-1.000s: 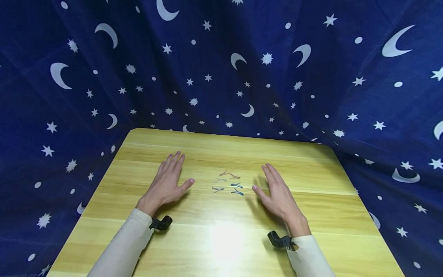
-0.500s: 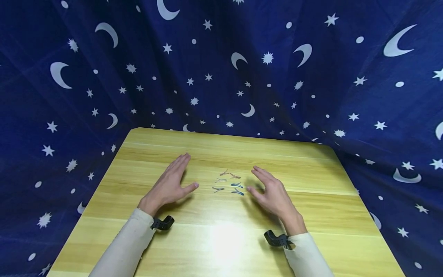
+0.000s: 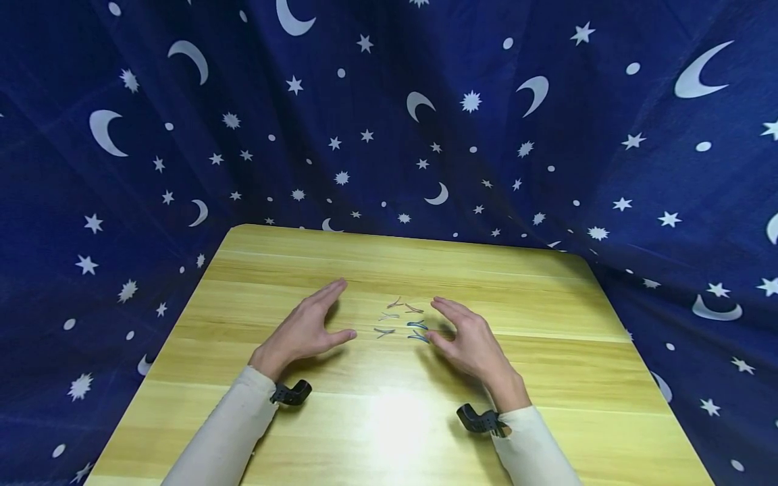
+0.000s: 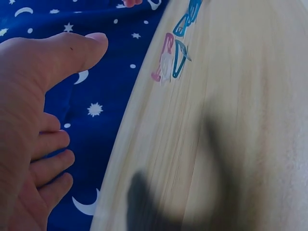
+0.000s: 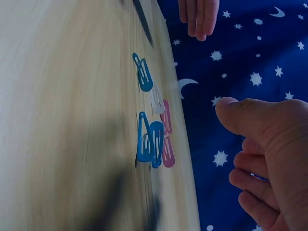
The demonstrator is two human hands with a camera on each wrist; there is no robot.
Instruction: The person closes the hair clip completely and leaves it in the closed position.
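Several snap hair clips lie in a small group on the wooden table, their prongs sprung apart. A teal clip (image 5: 146, 83), a white clip (image 5: 158, 102), a pink clip (image 5: 168, 156) and a blue clip (image 5: 157, 159) show in the right wrist view. To the left of the group my left hand (image 3: 302, 331) hovers over the table, thumb apart from the fingers, holding nothing. My right hand (image 3: 477, 344) hovers close on the right side, its thumb tip near the blue clips (image 3: 417, 325); whether it touches one cannot be told.
The wooden table (image 3: 389, 263) stretches past both hands, with a bright glare on its near part. Behind it hangs a dark blue cloth (image 3: 377, 108) with moons and stars. A black wrist camera (image 3: 293, 393) sits at the left sleeve, another camera (image 3: 477, 420) at the right.
Both hands have moved inward toward the hair clips, the left one rightward and the right one leftward. The clips have not moved.
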